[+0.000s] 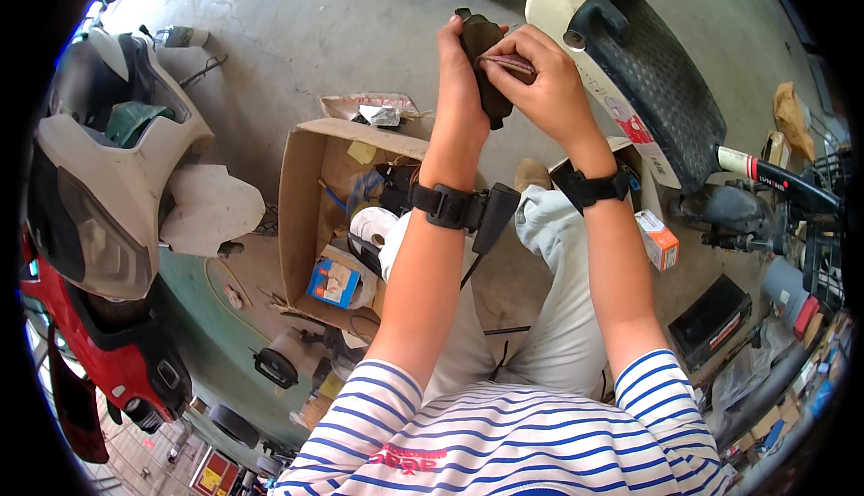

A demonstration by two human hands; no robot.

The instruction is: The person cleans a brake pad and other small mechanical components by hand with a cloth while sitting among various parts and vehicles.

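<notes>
My left hand holds a dark, flat plate with notched ends, shaped like a brake pad, upright above the floor. It grips the plate along its left side, thumb and fingertips near the top. My right hand is closed in a pinch on a thin, folded reddish-brown piece. The tip of that piece meets the face of the plate, or is very close to it. Its material is too small to tell. Both wrists wear black straps.
Below my left forearm stands an open cardboard box with a blue box and loose parts. A pale scooter body is at left, a black-and-white scooter panel at right. An orange-white carton and black box lie lower right.
</notes>
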